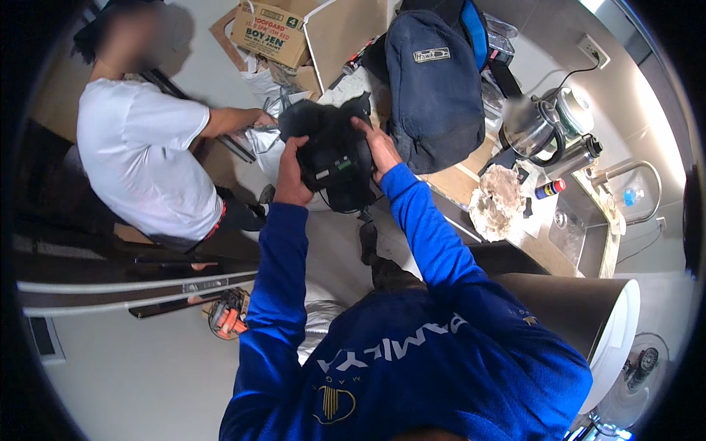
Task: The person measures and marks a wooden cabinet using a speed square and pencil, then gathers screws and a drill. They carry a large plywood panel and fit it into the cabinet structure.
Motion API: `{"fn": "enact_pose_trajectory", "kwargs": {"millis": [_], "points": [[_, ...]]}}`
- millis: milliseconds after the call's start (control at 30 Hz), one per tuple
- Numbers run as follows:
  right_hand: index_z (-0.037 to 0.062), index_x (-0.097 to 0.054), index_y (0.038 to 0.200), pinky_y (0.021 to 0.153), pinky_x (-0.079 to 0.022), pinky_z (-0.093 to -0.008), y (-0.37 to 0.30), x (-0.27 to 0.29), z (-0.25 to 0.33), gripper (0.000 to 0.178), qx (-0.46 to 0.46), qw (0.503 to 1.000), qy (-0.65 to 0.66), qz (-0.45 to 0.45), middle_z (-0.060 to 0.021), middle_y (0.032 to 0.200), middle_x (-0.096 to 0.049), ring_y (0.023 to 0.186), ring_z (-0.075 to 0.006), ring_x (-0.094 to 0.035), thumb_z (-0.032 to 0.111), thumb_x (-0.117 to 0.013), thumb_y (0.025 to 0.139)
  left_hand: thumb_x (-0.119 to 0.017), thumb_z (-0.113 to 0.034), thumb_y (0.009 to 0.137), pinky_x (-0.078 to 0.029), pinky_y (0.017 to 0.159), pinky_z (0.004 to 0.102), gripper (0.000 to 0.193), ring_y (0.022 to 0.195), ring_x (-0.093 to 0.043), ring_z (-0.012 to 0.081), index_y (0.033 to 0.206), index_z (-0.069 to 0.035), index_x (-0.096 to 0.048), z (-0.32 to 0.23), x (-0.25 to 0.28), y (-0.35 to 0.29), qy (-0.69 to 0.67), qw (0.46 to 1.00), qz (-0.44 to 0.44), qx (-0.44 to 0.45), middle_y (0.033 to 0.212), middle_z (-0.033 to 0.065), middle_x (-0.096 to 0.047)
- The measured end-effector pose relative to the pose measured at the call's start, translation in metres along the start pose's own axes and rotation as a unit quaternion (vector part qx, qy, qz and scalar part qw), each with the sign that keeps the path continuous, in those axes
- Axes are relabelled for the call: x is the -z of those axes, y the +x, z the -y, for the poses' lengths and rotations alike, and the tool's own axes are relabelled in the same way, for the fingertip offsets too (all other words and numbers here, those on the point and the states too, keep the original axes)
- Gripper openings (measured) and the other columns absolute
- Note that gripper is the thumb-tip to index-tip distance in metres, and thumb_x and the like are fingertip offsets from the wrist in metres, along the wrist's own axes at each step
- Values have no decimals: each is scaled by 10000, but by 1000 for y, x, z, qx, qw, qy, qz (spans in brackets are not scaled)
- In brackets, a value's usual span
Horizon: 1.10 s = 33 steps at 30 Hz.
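Out in front of me, both hands hold a soft black fabric item [338,151] with straps or flaps and small white and green labels; its exact kind is unclear. My left hand [296,176] grips its left side, thumb on top. On the opposite edge, my right hand [379,151] has its thumb pressed over the fabric, and its other fingers are mostly hidden behind. A dark blue backpack [434,92] stands on the counter just right of my right hand. Beyond my left hand lies crumpled silver plastic [268,147].
A co-worker in a white shirt [143,154] stands at left, one hand [263,119] by the plastic. On the counter are a glass kettle [531,128], crumpled cloth [498,202], a small can [550,189] and a sink [570,235]. A cardboard box [271,35] sits far back; an orange tool [229,317] lies lower left.
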State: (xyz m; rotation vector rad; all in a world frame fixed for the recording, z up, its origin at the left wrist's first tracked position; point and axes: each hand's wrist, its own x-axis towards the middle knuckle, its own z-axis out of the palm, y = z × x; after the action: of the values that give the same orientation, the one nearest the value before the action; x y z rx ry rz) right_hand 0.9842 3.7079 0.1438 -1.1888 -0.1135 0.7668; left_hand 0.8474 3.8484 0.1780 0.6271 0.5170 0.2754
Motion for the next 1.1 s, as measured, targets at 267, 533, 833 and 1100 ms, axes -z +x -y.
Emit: {"fn": "enact_pose_trajectory", "kwargs": {"millis": [267,533,833,1100], "points": [[29,-575,1377,929,-559,-376,123,-14,77,653,88,994,4,-63,-133,1268,-676,1114,-255,-679,459,-733,912,-628,-268,922,-603,936,440,347,1009,-739,278,1196,-56,-660,-72,-53,162,49,996,68,3,1146,112,-738],[-7,-703,1187,890,-591,-371,196,21,110,539,41,991,121,-35,-133,1095,-761,939,-261,-743,456,-753,915,-605,-255,929,-591,930,411,352,986,-731,263,1193,-33,-673,-62,-78,269,16,992,122,34,1139,109,-740],[-5,-663,1301,939,-567,-372,232,50,55,603,38,983,35,-177,-163,1202,-727,1024,-282,-719,455,-741,919,-628,-297,881,-602,842,385,358,867,-733,250,1115,-38,-708,-30,-46,341,95,967,129,200,997,101,-756],[-50,-480,1491,1157,-398,-375,231,34,43,1015,-28,885,-363,-291,-274,1403,-607,1332,-365,-571,675,-734,828,-659,-351,871,-605,841,409,408,868,-731,261,1128,-34,-675,-40,-5,381,214,944,119,219,1012,101,-745]]}}
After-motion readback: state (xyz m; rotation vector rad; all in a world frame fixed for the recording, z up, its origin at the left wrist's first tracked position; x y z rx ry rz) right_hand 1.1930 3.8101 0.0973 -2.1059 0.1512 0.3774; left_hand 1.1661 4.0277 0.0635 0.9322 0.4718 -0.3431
